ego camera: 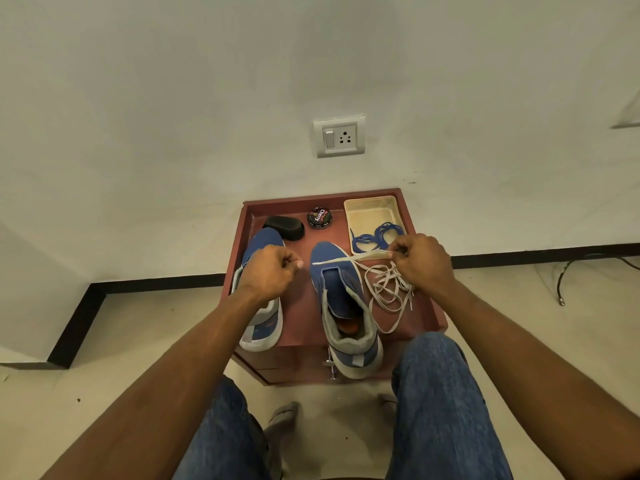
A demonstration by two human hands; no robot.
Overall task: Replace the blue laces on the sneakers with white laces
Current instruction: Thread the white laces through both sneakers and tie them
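Right hand [420, 261]: pinches a white lace [349, 258], stretched flat leftward over the toe of the right sneaker [341, 299].
Left hand [268, 271]: fingers curled, apparently gripping the lace's other end, above the left sneaker [259, 327].
Blue laces [375, 237]: already out, just beyond the right hand in the cream tray [370, 209].
Spare white lace [389, 292]: heaped below the right hand.
Advice: even both halves, keep the lace untwisted, thread the lowest eyelets first.

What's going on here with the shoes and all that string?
A person is swapping shoelaces on a pair of blue sneakers set on a small reddish table. Both hands hold one white lace stretched across the toe of the right sneaker: the right hand pinches one part, the left hand the other end. More white lace lies loose beside that sneaker. The removed blue laces sit in a cream tray.
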